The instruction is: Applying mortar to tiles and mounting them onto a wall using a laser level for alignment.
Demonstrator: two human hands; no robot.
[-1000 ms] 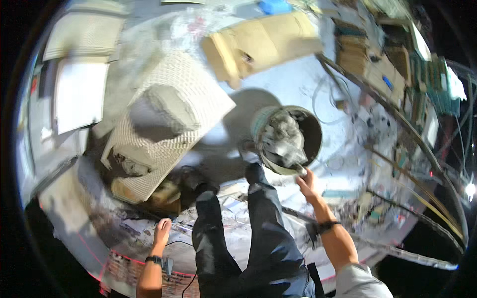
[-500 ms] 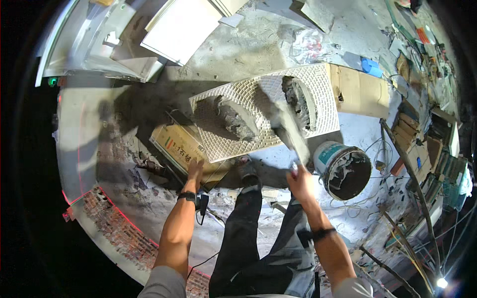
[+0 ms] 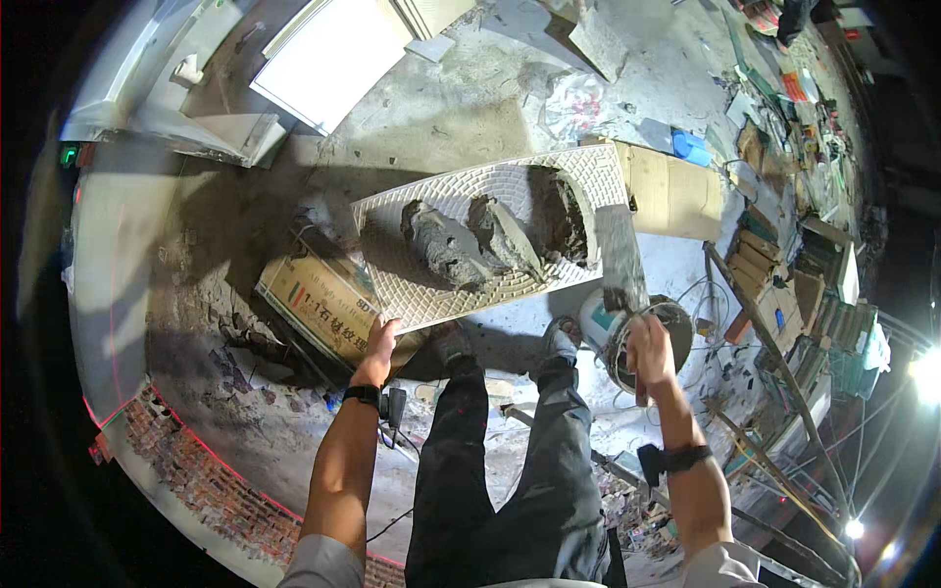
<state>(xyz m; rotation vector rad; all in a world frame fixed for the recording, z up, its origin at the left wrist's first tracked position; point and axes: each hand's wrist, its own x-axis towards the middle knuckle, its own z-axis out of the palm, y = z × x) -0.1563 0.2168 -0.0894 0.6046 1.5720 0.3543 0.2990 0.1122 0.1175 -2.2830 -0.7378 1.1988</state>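
Observation:
A ribbed, cream-coloured tile (image 3: 392, 299) lies back side up before me, its right end over a cardboard box. Three ridges of wet grey mortar (image 3: 441, 250) sit across it. My left hand (image 3: 377, 351) is closed on the tile's near left corner, over a printed carton (image 3: 319, 304). In my right hand (image 3: 652, 355) is the handle of a trowel (image 3: 623, 257). Its mortar-smeared blade points away from me, just off the tile's right end. Below that hand stands a mortar-caked bucket (image 3: 600, 323), partly hidden by hand and trowel.
The flat cardboard box (image 3: 671, 191) extends past the tile's right end. White panels (image 3: 333, 59) lean at the far left. A blue object (image 3: 691, 147), a long pole (image 3: 774, 333) and piled scraps line the right side. My feet (image 3: 561, 338) stand close to the tile's near edge.
My right hand has swung right with the trowel, from the tile's near edge to above the bucket. A third mortar ridge now shows on the tile. My left hand has closed on its corner.

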